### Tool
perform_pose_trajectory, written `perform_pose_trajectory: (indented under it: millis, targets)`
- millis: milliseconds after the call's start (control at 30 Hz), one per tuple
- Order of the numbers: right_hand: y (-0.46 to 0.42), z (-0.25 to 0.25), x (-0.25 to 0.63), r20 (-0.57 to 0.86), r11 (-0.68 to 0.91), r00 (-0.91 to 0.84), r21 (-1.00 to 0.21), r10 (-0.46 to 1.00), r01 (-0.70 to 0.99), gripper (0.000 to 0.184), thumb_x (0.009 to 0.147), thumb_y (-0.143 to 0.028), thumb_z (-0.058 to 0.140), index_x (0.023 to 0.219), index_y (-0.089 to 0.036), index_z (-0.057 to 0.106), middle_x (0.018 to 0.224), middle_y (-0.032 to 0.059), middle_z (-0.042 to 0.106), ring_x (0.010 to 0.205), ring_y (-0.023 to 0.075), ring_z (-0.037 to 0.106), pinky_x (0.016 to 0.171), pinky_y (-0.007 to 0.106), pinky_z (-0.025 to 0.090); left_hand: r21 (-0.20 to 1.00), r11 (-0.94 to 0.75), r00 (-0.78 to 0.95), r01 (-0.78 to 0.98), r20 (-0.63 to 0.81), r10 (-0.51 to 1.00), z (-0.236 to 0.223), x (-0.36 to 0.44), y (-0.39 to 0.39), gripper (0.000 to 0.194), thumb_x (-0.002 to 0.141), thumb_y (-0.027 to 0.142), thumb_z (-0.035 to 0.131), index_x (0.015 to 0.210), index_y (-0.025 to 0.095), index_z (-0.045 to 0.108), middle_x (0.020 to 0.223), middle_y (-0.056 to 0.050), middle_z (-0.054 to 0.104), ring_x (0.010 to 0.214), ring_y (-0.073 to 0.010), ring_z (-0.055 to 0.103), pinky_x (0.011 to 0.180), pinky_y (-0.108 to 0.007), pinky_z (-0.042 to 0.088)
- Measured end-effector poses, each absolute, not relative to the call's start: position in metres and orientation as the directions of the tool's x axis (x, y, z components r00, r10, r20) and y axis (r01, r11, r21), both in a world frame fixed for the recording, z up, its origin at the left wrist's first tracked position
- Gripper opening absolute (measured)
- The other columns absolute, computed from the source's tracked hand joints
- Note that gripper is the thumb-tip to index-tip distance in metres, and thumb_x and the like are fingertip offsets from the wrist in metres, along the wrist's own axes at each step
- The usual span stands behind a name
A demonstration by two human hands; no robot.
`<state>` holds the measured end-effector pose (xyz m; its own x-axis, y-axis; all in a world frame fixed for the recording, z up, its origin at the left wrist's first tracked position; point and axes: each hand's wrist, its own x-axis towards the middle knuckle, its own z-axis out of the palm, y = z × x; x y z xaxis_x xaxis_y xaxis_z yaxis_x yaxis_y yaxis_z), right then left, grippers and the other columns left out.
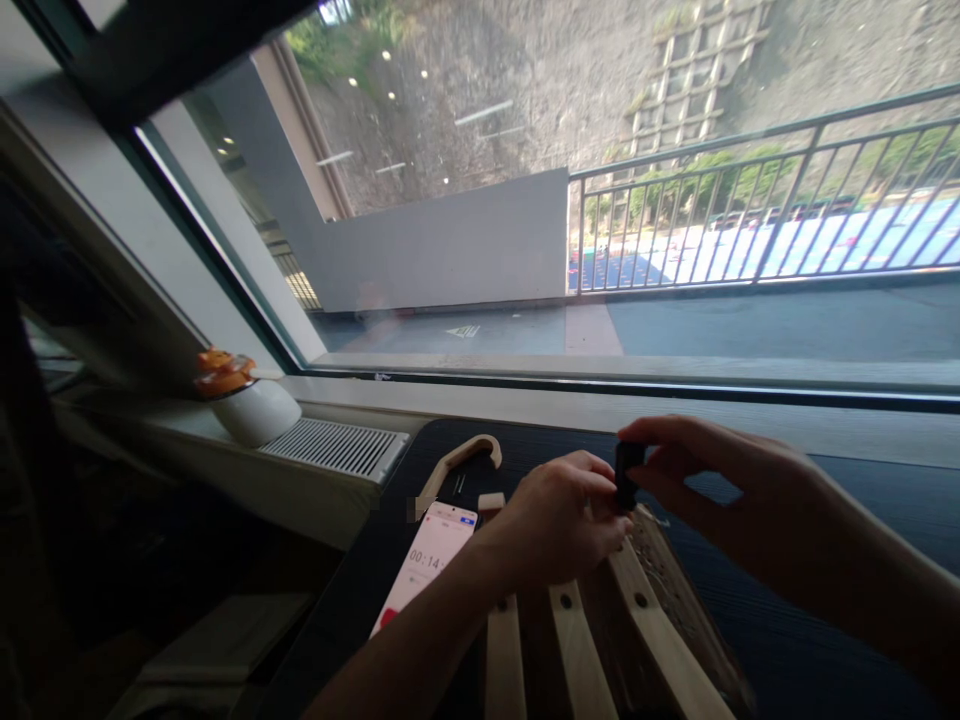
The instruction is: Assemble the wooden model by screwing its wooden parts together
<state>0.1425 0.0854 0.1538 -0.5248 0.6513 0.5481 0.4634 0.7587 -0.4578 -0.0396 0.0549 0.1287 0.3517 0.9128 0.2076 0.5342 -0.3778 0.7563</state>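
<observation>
- Nearest: pale wooden slats (581, 650), three visible, to the right of the phone (424, 570), each with a dark round spot. Look stiff and fairly light; long edges seem the sound hold.
- Small black piece (628, 470): up in the fingers, right of the phone and about level with its top end.
- Right hand (679, 468): farther right of the phone; thumb and forefinger pinch the small black piece.
- Left hand (559, 520): between phone and small black piece, fingers bunched. From where I stand, cannot tell whether they grip anything.
- Handling, judged by eye: small black piece likely light and rigid, perhaps slippery; opposite sides suit a fingertip hold.
- Curved wooden piece (461, 455): just beyond the phone's top end.
</observation>
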Motion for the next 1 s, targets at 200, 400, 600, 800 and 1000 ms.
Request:
perform_pose_trajectory:
  millis: [200, 400, 600, 800, 1000]
  targets:
    - [0.0876, 0.1524, 0.1461, 0.551, 0.826, -0.618, -0.426, 0.561, 0.369, 0.03, 0.09, -0.026, 0.049, 0.118, -0.032, 0.059, 0.107, 0.0006, 0.069, 0.09, 0.0174, 0.067, 0.074, 0.025, 0.053, 0.768, -0.361, 0.363, 0.529, 0.18, 0.914, 0.1293, -0.0401, 0.0549, 0.011, 0.078, 0.018, 0.064, 0.084, 0.016, 0.072, 0.107, -0.005, 0.064, 0.091, -0.0179, 0.063, 0.085, -0.025, 0.048]
    - [0.0856, 0.1526, 0.1418, 0.549, 0.777, -0.55, -0.446, 0.63, 0.445, 0.019, 0.088, -0.034, 0.055, 0.104, -0.025, 0.061, 0.085, 0.001, 0.07, 0.066, 0.0145, 0.065, 0.057, 0.022, 0.051, 0.747, -0.366, 0.353, 0.555, 0.188, 0.917, 0.1303, -0.0396, 0.0558, 0.006, 0.077, 0.017, 0.065, 0.076, 0.015, 0.07, 0.106, -0.005, 0.064, 0.089, -0.0179, 0.063, 0.082, -0.025, 0.048]
    - [0.0837, 0.1539, 0.1418, 0.56, 0.803, -0.575, -0.431, 0.596, 0.413, 0.02, 0.09, -0.031, 0.051, 0.108, -0.027, 0.059, 0.096, 0.0018, 0.069, 0.075, 0.0141, 0.066, 0.062, 0.022, 0.051, 0.748, -0.381, 0.364, 0.543, 0.199, 0.91, 0.1297, -0.0399, 0.0547, 0.007, 0.077, 0.016, 0.064, 0.08, 0.015, 0.071, 0.105, -0.005, 0.064, 0.091, -0.0177, 0.062, 0.083, -0.025, 0.047]
    - [0.0826, 0.1544, 0.1394, 0.536, 0.756, -0.533, -0.476, 0.654, 0.449, 0.017, 0.087, -0.033, 0.056, 0.101, -0.025, 0.062, 0.081, 0.0005, 0.07, 0.065, 0.0136, 0.065, 0.056, 0.022, 0.05, 0.744, -0.39, 0.363, 0.543, 0.211, 0.908, 0.1286, -0.0404, 0.0553, 0.006, 0.077, 0.017, 0.065, 0.076, 0.015, 0.07, 0.104, -0.004, 0.064, 0.089, -0.0171, 0.062, 0.081, -0.024, 0.048]
    - [0.0838, 0.1532, 0.1428, 0.527, 0.789, -0.596, -0.49, 0.606, 0.37, 0.028, 0.088, -0.028, 0.053, 0.115, -0.027, 0.06, 0.1, 0.0032, 0.07, 0.079, 0.0158, 0.067, 0.064, 0.023, 0.052, 0.749, -0.37, 0.367, 0.55, 0.181, 0.913, 0.1322, -0.04, 0.0548, 0.009, 0.077, 0.016, 0.065, 0.082, 0.015, 0.072, 0.107, -0.005, 0.063, 0.093, -0.018, 0.062, 0.085, -0.025, 0.047]
